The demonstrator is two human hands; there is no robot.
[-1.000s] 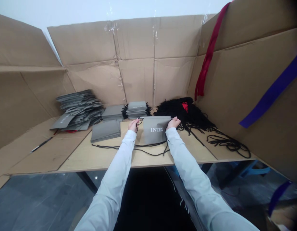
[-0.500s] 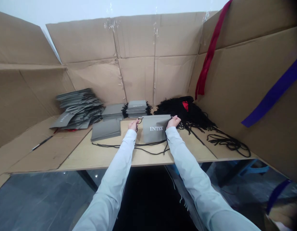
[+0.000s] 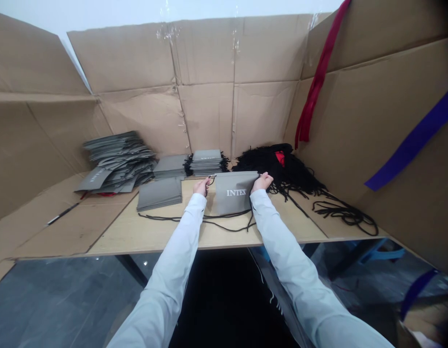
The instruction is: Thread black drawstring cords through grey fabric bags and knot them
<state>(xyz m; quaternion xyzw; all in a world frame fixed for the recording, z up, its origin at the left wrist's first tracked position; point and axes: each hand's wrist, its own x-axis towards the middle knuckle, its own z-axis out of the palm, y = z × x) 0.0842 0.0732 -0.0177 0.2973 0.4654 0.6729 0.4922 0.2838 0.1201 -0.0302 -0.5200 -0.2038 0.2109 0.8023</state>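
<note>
Gripping a grey INTEX drawstring bag by its top edge: left hand pinched at one corner, right hand closed on the other. Bag rests flat on the counter between the hands — its black cord loops nearer the person. Flat grey bags lie just left of the left hand; tangled black cords lie just beyond the right hand.

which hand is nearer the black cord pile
Right. The right hand sits beside the tangled black cord pile; the left hand is farther off, across the grey INTEX bag.
</note>
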